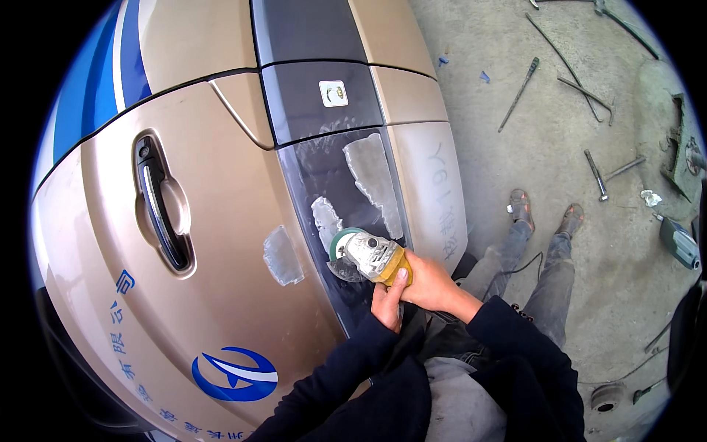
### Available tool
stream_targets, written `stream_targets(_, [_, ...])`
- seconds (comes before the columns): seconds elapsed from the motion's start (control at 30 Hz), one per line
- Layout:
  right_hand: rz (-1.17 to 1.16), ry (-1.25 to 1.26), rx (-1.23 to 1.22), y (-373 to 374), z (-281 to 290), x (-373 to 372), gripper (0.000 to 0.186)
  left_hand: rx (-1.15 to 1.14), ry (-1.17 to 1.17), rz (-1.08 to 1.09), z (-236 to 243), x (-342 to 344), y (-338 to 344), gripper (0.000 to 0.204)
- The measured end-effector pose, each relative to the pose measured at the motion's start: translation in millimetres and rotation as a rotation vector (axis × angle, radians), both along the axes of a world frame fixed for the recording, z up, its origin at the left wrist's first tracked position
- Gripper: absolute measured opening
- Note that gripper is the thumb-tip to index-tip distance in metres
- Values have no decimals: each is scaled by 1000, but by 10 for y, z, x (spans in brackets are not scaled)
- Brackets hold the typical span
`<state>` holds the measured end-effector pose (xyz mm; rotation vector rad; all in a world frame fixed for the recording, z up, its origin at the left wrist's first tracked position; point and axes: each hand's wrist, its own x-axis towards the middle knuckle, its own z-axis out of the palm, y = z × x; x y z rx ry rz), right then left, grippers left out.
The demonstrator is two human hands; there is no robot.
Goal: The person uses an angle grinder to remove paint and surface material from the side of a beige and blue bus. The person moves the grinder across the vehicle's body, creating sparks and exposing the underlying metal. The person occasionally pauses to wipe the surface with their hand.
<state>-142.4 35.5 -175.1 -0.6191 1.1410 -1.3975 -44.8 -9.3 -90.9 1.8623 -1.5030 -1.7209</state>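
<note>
An angle grinder [372, 258] with a yellow body and grey metal head is held between both my hands. My right hand [431, 282] is wrapped round the yellow body. From below, my left hand [388, 300] closes on the same body, its thumb laid along the side. The grinder's greenish disc [340, 244] is against or very close to the dark grey stripe [308, 166] of the vehicle panel. A sanded patch [325, 221] lies just above the disc, and a larger one [373, 180] lies to its upper right. Another bare patch [283, 255] is on the gold paint.
The gold vehicle [213, 177] fills the left, with a black and chrome door handle [163, 206] and a blue emblem [234, 374]. On the concrete floor lie a hammer [595, 175], several metal bars, a teal power tool [679, 243] and a cable [526, 265] near my legs.
</note>
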Motion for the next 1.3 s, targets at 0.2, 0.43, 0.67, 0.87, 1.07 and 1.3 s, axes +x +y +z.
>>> stream_targets(0.2, [-36, -48, -1, -69, 55, -68, 49, 26, -12, -56, 54, -80, -102, 61])
stream_targets(0.43, [50, -110, 27, 7, 16, -23, 60, 45, 3, -9, 18, 34, -31, 61])
stream_targets(0.67, [84, -13, -13, 135, 59, 102, 48, -12, -37, -14, 80, 141, 167, 58])
stream_targets(0.87, [80, -10, -24, 43, 125, 53, 53, -15, -4, -26, 161, 164, 123, 57])
stream_targets(1.07, [83, -3, -29, 79, 165, 71, 47, -30, -4, -19, 177, 201, 159, 55])
stream_targets(1.3, [93, 18, -44, 113, 145, 82, 47, -14, 25, -5, 170, 208, 166, 56])
